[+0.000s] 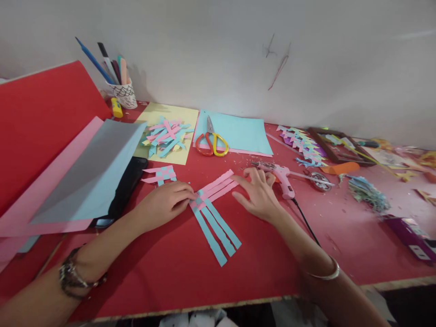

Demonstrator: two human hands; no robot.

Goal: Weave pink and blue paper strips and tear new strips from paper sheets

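Pink and blue paper strips (216, 230) are interlaced into a small checked patch at one corner. The pink ends fan to the upper right and the blue ends run down the red table. My left hand (166, 204) is closed at the patch's left edge, fingertips pinching it. My right hand (258, 193) is over the far ends of the pink strips, thumb and fingers apart, one fingertip touching or just above them. Behind my left hand lies a second woven paper piece (165, 172), partly hidden. A pink glue gun (281, 176) lies just beyond my right hand.
Scissors (210, 138) rest on blue sheets (241, 129). Cut strips (168, 136) are heaped on yellow paper (184, 156). Large sheets (91, 177) lie over a black object on the left, near a pen cup (125, 95). A brown tray (335, 150) and craft scraps fill the right.
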